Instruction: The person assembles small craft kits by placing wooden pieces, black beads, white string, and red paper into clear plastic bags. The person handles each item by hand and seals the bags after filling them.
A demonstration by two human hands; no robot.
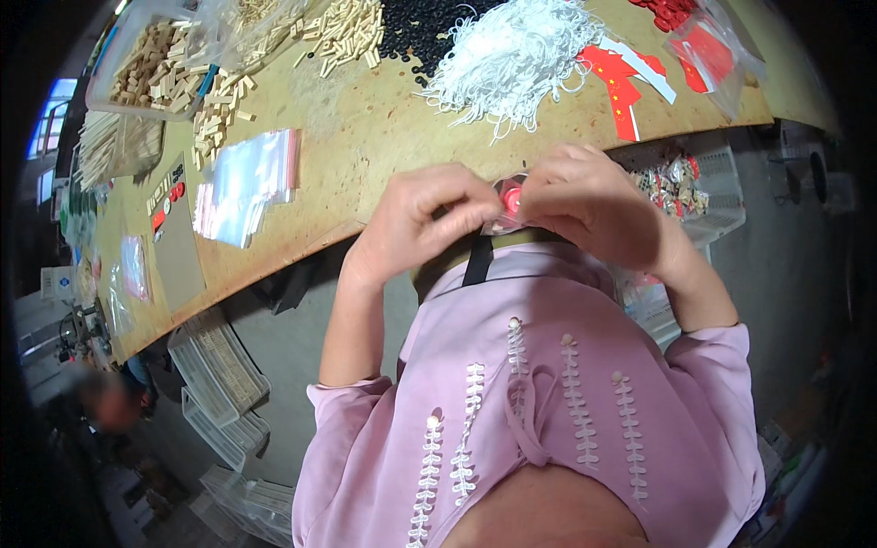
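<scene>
A small clear plastic bag (494, 226) with a red round piece (512, 200) in it is between my hands, just off the table's front edge. My left hand (425, 215) is closed, thumb and fingers pinching the bag's left side. On the other side my right hand (589, 196) is curled shut at the bag's right edge, its fingertips partly hidden. Beyond them on the table lie a heap of white cords (507, 59) and several red paper flags (617, 87). A stack of flat clear zip bags (247, 183) rests to the left.
Wooden sticks (347, 32), black rings (411, 41) and a clear bin of wooden blocks (155, 68) line the table's far side. A basket of filled bags (685, 187) stands at right below the table. Clear plastic crates (219, 365) sit lower left; a blurred person (114, 402) is beyond.
</scene>
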